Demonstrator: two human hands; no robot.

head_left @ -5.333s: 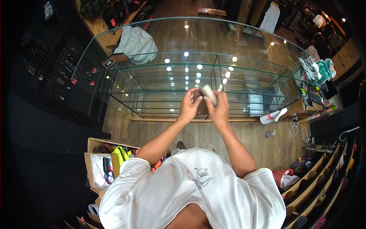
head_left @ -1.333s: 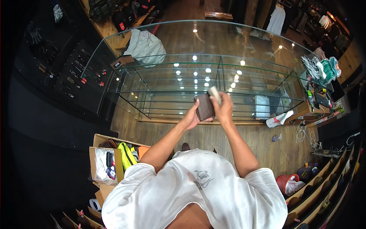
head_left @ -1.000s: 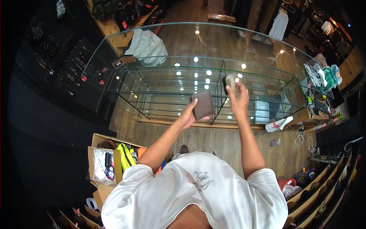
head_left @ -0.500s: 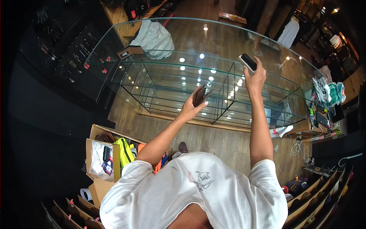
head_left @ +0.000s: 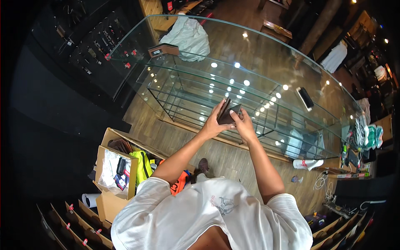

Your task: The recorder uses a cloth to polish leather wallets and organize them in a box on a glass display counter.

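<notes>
A dark brown leather wallet (head_left: 226, 116) is held in front of me, over the near edge of the glass display case (head_left: 266, 43). My left hand (head_left: 213, 125) grips its left side and underside. On its right part, my right hand (head_left: 244, 124) is closed with the thumb pressed on the leather. The wallet looks partly unfolded, with its flaps apart. To the right, a brush (head_left: 305, 98) with a black back and pale bristles lies on the glass top, away from both hands.
A brown wallet-like item (head_left: 163, 50) and a crumpled whitish cloth (head_left: 186, 38) are at the case's far left. Left of me stands a cardboard box (head_left: 132, 168) with a yellow item (head_left: 142, 166). Plastic-wrapped goods (head_left: 366, 135) lie at the right end.
My right hand has let go of the brush, which now lies on the glass, and has moved left onto the wallet. The view has shifted, too.
</notes>
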